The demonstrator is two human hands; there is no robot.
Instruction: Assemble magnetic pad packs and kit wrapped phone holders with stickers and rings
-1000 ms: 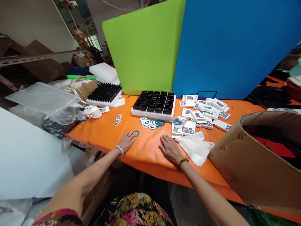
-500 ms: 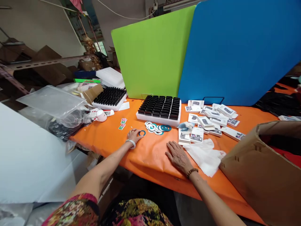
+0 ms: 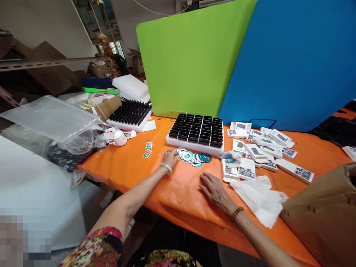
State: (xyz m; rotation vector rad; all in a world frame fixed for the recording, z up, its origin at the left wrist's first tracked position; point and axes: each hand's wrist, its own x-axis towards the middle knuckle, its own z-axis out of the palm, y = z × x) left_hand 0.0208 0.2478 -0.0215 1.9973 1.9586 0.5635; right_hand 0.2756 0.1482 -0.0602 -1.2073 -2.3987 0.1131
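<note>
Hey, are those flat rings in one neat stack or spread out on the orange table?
Spread out: the rings lie in a loose, overlapping cluster on the orange table, beside the left hand.

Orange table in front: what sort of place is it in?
Likely a small packing workshop, judging by the white tray of black pieces, the scattered white boxes and the pile of rings.

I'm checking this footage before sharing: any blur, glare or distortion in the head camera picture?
All in the head view: sheen on the orange tabletop; wide-angle stretching seems to skew the cardboard box at right; markings on the rings too fine to read; a pixelated patch covers the lower left corner.
</note>
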